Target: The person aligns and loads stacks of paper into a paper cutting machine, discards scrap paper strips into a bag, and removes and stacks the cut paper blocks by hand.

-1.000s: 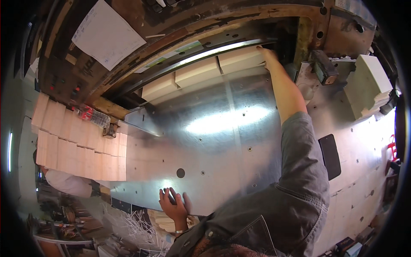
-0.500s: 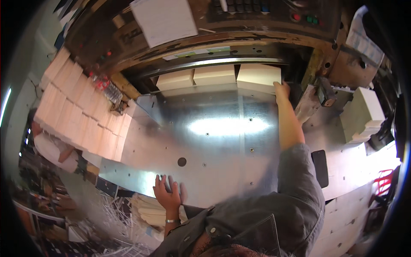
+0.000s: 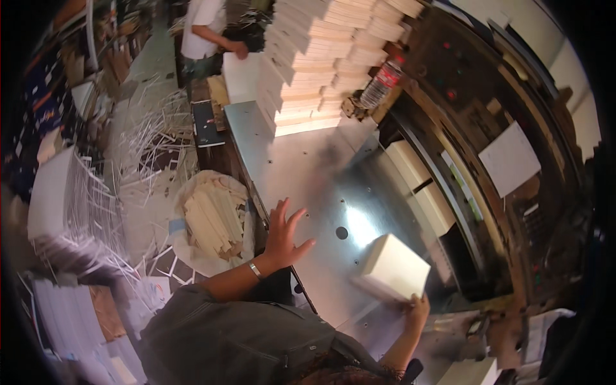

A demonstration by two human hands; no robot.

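Note:
My right hand (image 3: 417, 312) grips one corner of a cream paper block (image 3: 393, 269) over the metal table (image 3: 327, 282) of a cutting machine. Its fingers close on the block's near edge. My left hand (image 3: 282, 239) is empty, fingers spread, above the table's near edge; a metal band circles that wrist. Two more cream paper blocks (image 3: 439, 210) rest side by side beneath the machine's long metal bar (image 3: 443, 183).
Tall stacks of paper blocks (image 3: 314, 64) stand on the table's far end, beside a plastic bottle (image 3: 384, 82). Left of the table are a sack of paper offcuts (image 3: 215, 221) and scattered paper strips (image 3: 151, 122). A person in white (image 3: 204, 32) stands beyond.
My view has swung left. My right hand has pulled the third paper block out from beneath the bar and across the table. My left hand is raised, still open.

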